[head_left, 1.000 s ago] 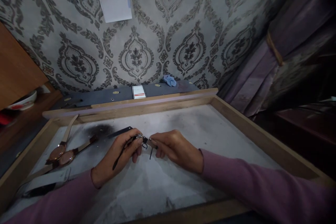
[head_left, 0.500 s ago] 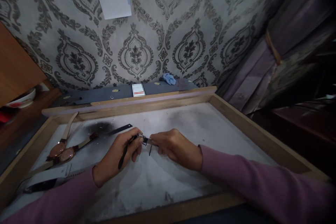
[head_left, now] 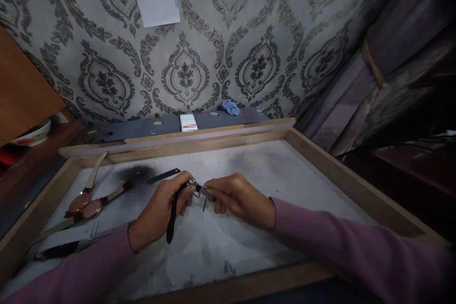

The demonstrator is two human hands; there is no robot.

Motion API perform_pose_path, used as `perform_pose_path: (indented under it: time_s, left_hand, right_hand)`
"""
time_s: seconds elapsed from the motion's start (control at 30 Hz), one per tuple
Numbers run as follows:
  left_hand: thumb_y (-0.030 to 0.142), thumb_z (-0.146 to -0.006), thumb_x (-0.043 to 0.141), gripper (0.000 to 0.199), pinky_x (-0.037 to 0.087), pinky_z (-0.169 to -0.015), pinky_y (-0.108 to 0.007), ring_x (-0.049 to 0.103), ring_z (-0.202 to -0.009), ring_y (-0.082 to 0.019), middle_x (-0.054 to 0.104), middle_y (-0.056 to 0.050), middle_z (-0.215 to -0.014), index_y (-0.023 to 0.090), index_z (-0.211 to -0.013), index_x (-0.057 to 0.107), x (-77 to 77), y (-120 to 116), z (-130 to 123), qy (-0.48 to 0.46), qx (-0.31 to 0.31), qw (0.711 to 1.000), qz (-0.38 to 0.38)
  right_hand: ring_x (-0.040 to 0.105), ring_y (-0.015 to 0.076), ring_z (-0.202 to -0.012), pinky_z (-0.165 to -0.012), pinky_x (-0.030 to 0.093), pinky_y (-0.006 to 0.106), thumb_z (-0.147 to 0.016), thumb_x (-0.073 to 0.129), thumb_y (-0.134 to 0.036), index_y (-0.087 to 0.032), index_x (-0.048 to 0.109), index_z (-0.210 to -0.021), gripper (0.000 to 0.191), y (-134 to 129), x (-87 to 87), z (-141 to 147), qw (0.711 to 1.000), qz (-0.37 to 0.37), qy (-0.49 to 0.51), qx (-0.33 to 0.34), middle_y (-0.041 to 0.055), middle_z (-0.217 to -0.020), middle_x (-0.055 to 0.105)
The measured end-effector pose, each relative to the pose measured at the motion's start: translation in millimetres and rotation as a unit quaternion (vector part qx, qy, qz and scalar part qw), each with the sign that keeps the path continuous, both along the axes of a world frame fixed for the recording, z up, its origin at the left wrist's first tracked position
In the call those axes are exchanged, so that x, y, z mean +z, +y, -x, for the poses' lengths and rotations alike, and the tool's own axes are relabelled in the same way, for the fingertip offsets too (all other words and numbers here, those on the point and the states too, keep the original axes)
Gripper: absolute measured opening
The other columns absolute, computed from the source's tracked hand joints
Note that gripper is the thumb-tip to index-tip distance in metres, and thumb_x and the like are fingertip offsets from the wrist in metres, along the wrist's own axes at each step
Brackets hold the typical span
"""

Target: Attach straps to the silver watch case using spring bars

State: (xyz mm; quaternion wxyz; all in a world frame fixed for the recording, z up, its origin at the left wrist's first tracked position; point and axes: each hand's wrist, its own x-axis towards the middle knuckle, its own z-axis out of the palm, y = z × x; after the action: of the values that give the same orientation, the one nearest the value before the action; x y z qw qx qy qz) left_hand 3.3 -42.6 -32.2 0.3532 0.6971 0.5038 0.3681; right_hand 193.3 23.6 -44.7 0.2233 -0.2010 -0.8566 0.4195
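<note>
A wristwatch with a black strap [head_left: 172, 218] is pinched in my left hand [head_left: 155, 209], its metal case towards the fingertips. The strap's free end hangs down below the palm. My right hand [head_left: 240, 199] meets it from the right, closed on a flat greyish piece [head_left: 206, 193] that touches the watch's near end. Whether this piece is a tool or part of the watch I cannot tell. A thin dark strip [head_left: 204, 205] sticks down between the hands. Both hands are held above the white floor of a wooden-framed tray [head_left: 320, 161].
To the left in the tray lie two rose-coloured watches [head_left: 80, 202] with light straps, and a white-strapped watch [head_left: 67, 240]. A dark flat ruler-like strip [head_left: 164, 175] lies behind my left hand. Beyond the frame are a small white box [head_left: 188, 122] and a crumpled blue cloth [head_left: 230, 108].
The watch has turned slightly in my left hand, so its black strap hangs lower and straighter. My right fingers have curled in more around the flat piece.
</note>
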Motion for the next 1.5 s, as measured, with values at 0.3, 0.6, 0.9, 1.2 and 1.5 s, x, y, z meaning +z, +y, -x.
perform_pose_path:
  time_s: [0.3,0.6,0.9,1.2,1.5]
  left_hand:
    - [0.034,-0.095,0.046,0.029,0.036,-0.050,-0.021,0.046,-0.048,-0.008,0.050,0.004,-0.059,0.017,-0.072,0.049,1.2,-2,2,-0.086,-0.024,0.992,0.090]
    - [0.035,-0.094,0.048,0.026,0.037,-0.052,-0.021,0.047,-0.052,-0.008,0.051,0.004,-0.062,0.016,-0.078,0.053,-1.4,3,5,-0.120,-0.038,0.986,0.105]
    - [0.036,-0.093,0.049,0.024,0.036,-0.053,-0.023,0.046,-0.053,-0.010,0.050,0.004,-0.062,0.016,-0.079,0.051,4.1,4,2,-0.084,-0.042,0.988,0.119]
    - [0.027,-0.089,0.050,0.013,0.031,-0.051,-0.022,0.043,-0.051,-0.009,0.045,0.007,-0.058,0.017,-0.081,0.050,-12.3,10,4,-0.150,-0.053,0.977,0.142]
    - [0.018,-0.087,0.046,0.006,0.033,-0.052,-0.022,0.045,-0.052,-0.009,0.048,0.006,-0.061,0.016,-0.082,0.050,-10.8,11,4,-0.133,-0.058,0.981,0.129]
  right_hand:
    - [0.050,0.0117,-0.052,-0.050,0.033,0.024,-0.073,0.040,0.004,-0.016,0.051,-0.086,0.027,0,-3.6,-6,0.932,-0.348,-0.103,-0.003,0.0010,-0.066,0.059]
    - [0.049,0.0095,-0.051,-0.050,0.035,0.020,-0.069,0.040,0.003,-0.019,0.042,-0.070,0.022,1,-3.7,-4,0.967,-0.244,-0.078,-0.006,-0.0021,-0.060,0.053]
    - [0.049,0.0101,-0.053,-0.051,0.034,0.020,-0.070,0.042,0.002,-0.018,0.046,-0.071,0.020,3,-2.5,-4,0.966,-0.246,-0.080,-0.012,-0.0010,-0.061,0.054]
    - [0.053,0.0094,-0.054,-0.053,0.037,0.019,-0.074,0.044,0.003,-0.016,0.048,-0.071,0.020,2,1.4,-2,0.978,-0.194,-0.077,-0.014,-0.0011,-0.061,0.056]
    - [0.056,0.0083,-0.052,-0.053,0.039,0.018,-0.082,0.043,-0.001,-0.015,0.051,-0.068,0.021,4,1.4,-1,0.990,-0.124,-0.061,-0.006,-0.0001,-0.058,0.060]
